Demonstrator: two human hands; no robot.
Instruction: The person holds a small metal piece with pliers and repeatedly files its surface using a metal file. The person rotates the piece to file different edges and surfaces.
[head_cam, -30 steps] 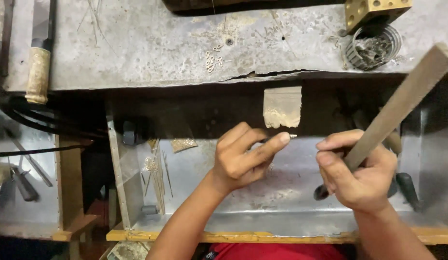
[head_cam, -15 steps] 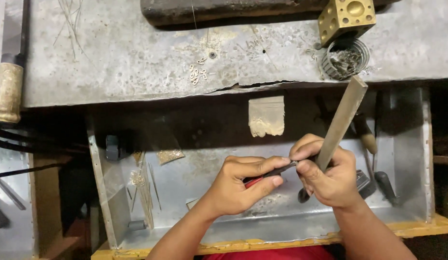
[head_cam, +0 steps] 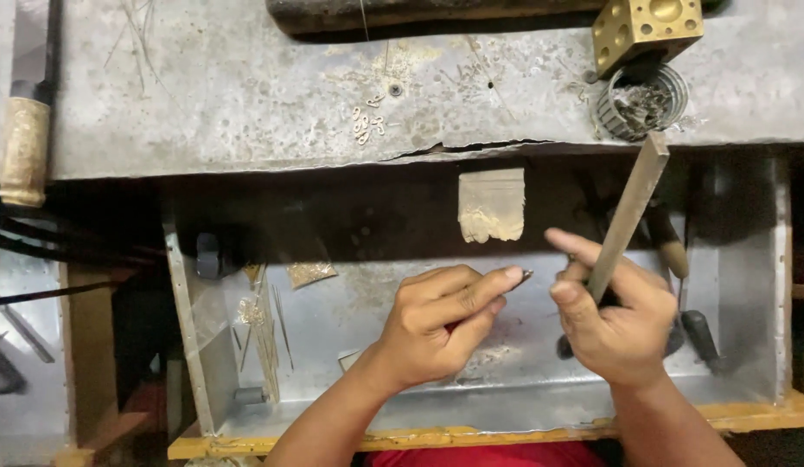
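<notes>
With our left hand pinching the small piece steady, our right hand should stroke its file lightly above the tray.

Two bare arms come up from the bottom edge, at about 6 o'clock. The left arm slants up toward 1 o'clock. The left hand is curled like a loose fist, back of the hand up. Its pointer finger and thumb reach out toward 3 o'clock and pinch together at their tips.

The right arm comes up toward 11 o'clock. The right hand is closed in a grip, knuckles up. Its thumb sticks out toward 10 o'clock, and one finger points out above it. The two hands sit near each other, not touching, at about the same height.
</notes>
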